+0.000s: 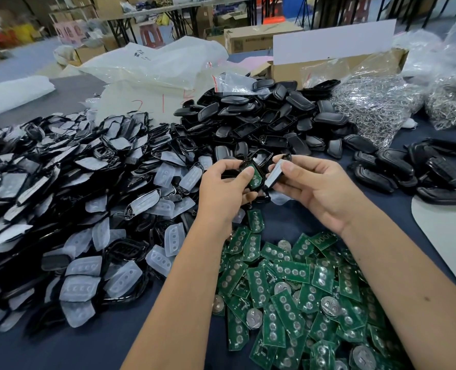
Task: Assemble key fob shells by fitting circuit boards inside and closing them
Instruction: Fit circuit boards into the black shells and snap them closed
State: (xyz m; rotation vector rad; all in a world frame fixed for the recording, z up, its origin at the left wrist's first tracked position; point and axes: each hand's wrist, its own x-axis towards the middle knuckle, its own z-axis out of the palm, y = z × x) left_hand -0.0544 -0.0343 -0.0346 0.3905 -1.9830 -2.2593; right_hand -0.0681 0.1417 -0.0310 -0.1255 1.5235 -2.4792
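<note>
- Two shell parts are in hand, raised above the counter (88, 343) at mid-scene: the left hand (223, 182) grips a black shell half (248, 166) with a green circuit board (256, 178) lying in it, thumb pressed on the board's near end.
- Just right of it, the right hand (312, 182) pinches the mating cover (275, 173), a black piece with a pale face, between thumb and fingers, tilted on edge and almost touching the boarded half.
- Judged from this, the board-fitting step looks about done and closing is the step in hand; whether the board sits fully down in its recess cannot be told, since the thumb covers part of it.
- The next move calls for turning the cover flat over the board, lining up its outline with the lower half, then squeezing both together until the edges meet all round.
- Near and below the hands lies a heap of green circuit boards (301, 289), several with round coin cells showing.
- To the left spreads a wide pile of black frames with translucent button pads (83, 268).
- Farther off, behind the hands, sits a mound of black back covers (261, 116); a smaller row of black shells (381, 169) lies to the right.
- Far right, clear bags of metal rings (376, 108) rest by a cardboard box (328, 65).
</note>
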